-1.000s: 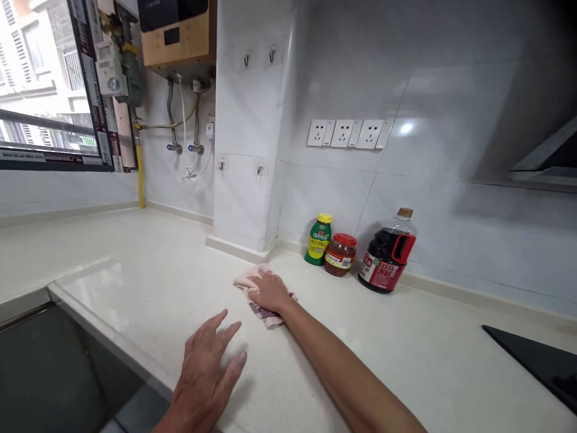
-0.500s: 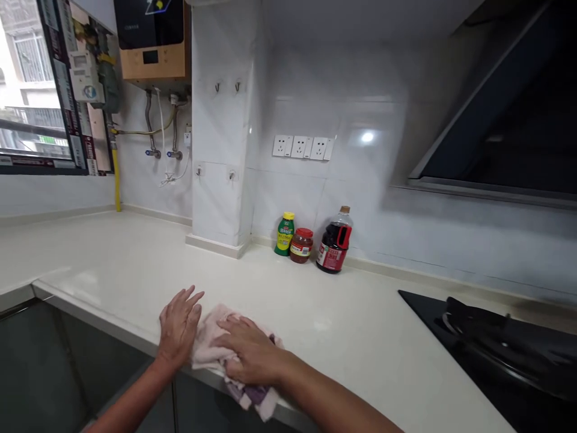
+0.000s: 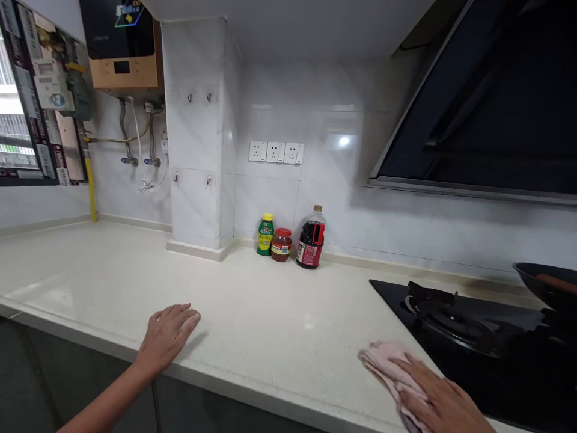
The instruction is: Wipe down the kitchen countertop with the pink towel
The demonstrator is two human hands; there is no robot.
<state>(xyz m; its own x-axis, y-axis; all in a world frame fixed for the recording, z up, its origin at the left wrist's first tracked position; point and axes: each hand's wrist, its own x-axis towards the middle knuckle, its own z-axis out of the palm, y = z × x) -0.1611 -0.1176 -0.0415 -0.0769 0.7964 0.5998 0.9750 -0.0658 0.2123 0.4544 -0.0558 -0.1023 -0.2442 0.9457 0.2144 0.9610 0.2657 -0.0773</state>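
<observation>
My right hand (image 3: 439, 400) presses flat on a crumpled pale pink cloth (image 3: 387, 367), fingers spread over it, at the near edge of the cream stone desk (image 3: 270, 313). Just right of it begins the black glass hob (image 3: 455, 325). My left hand (image 3: 166, 334) lies open and empty, well apart, with bare surface between them.

Pale pink cloth (image 3: 387, 367); cream countertop (image 3: 252, 313); black hob (image 3: 451, 319); red-capped jar (image 3: 281, 245).
</observation>
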